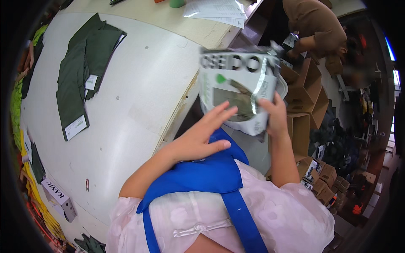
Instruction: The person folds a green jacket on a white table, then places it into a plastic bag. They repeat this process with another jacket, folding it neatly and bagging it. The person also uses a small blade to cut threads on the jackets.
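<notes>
A white printed plastic package [223,84], with a clear window that shows something olive green inside, is held up past the table's right edge. It is slightly blurred. My right hand [276,116] grips its right side, thumb on the front face. My left hand [206,133] has its fingers stretched out in front of the package's lower left part; whether the fingertips touch it I cannot tell. On the white table [130,114] to the left lie dark green folded garments [76,80] with a white label [76,127] at the near end.
Paper sheets [217,10] and a green cup [177,3] stand at the far edge. Open cardboard boxes [307,90] are at the right, with a bent-over person [316,25] beyond. A small box [59,198] and yellow cloth [38,198] are at the left edge.
</notes>
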